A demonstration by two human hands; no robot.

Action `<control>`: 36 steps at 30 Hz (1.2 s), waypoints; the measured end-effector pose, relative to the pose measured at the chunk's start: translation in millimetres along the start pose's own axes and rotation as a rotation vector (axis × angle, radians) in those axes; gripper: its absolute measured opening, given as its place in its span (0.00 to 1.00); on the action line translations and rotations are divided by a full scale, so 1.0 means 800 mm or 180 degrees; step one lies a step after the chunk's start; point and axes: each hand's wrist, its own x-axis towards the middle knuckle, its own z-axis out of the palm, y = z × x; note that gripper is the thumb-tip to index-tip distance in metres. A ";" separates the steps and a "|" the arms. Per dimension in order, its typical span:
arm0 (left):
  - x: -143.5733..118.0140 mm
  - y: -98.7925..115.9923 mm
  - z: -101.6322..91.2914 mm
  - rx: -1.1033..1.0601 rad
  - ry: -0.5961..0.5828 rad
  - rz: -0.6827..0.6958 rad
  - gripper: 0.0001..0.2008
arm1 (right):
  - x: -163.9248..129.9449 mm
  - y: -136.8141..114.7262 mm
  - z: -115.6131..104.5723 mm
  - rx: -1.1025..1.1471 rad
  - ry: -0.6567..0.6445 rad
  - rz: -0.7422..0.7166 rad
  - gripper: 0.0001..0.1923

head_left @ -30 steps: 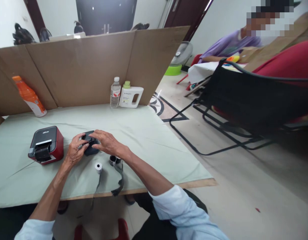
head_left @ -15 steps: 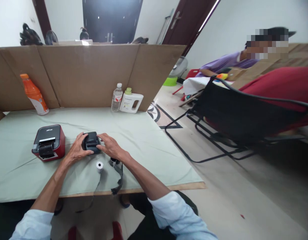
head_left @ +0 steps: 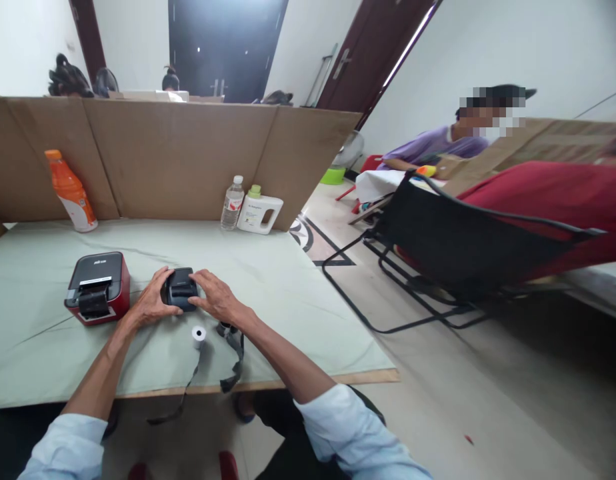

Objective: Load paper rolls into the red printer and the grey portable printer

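A small dark portable receipt printer (head_left: 182, 291) lies on the pale green cloth, held between my hands. My left hand (head_left: 154, 298) grips its left side, fingers at the far edge and thumb at the near corner. On the opposite side my right hand (head_left: 215, 295) pinches its edge with fingers and thumb. Just in front stands a white paper roll (head_left: 199, 337) with a dark strip trailing over the table edge. To its right lies a crumpled dark ribbon (head_left: 234, 360), its upper end partly hidden by my right wrist. A red and black printer (head_left: 101, 287) sits left of my left hand.
Against the cardboard screen (head_left: 188, 160) stand an orange bottle (head_left: 71, 192), a clear bottle (head_left: 233, 203) and a white jug (head_left: 259, 213). The cloth-covered table (head_left: 308, 320) ends at a near edge. A black folding chair (head_left: 463, 247) and a person in purple (head_left: 428, 147) are at right.
The camera view has shifted slightly, so the chair and the person at right appear further left and lower. Both hands keep their hold on the portable receipt printer.
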 end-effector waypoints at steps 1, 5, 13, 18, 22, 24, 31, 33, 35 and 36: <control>0.000 -0.002 0.000 -0.0005 -0.0012 -0.0002 0.58 | 0.004 -0.001 0.000 -0.0079 -0.0017 0.0006 0.27; 0.000 -0.004 0.000 -0.0076 0.0014 -0.0011 0.60 | 0.016 -0.009 0.003 -0.0348 -0.0010 -0.0120 0.19; 0.001 -0.007 -0.006 -0.0410 0.0021 -0.0071 0.56 | 0.020 -0.019 0.019 -0.0706 0.0068 -0.0323 0.08; 0.000 -0.007 -0.005 -0.0554 0.0048 -0.0126 0.54 | 0.026 -0.019 0.021 -0.0758 0.0078 -0.0196 0.11; -0.003 -0.010 0.000 -0.0756 0.0127 -0.0214 0.52 | 0.035 -0.021 0.020 -0.0788 -0.0026 -0.0191 0.09; -0.004 -0.013 0.002 -0.0833 0.0163 -0.0204 0.51 | 0.038 -0.022 0.021 -0.0792 -0.0050 -0.0208 0.07; 0.004 -0.014 -0.004 -0.0502 -0.0064 -0.0063 0.58 | 0.029 -0.020 0.028 -0.0884 0.0036 -0.0324 0.08; 0.008 -0.015 -0.005 -0.0417 -0.0116 -0.0023 0.59 | 0.026 -0.019 0.029 -0.0925 0.0058 -0.0366 0.09; 0.009 -0.015 -0.004 -0.0407 -0.0100 -0.0018 0.58 | 0.023 -0.019 0.029 -0.0946 0.0070 -0.0374 0.10; 0.008 -0.014 -0.003 -0.0422 -0.0061 -0.0032 0.58 | 0.022 -0.019 0.029 -0.0951 0.0071 -0.0371 0.10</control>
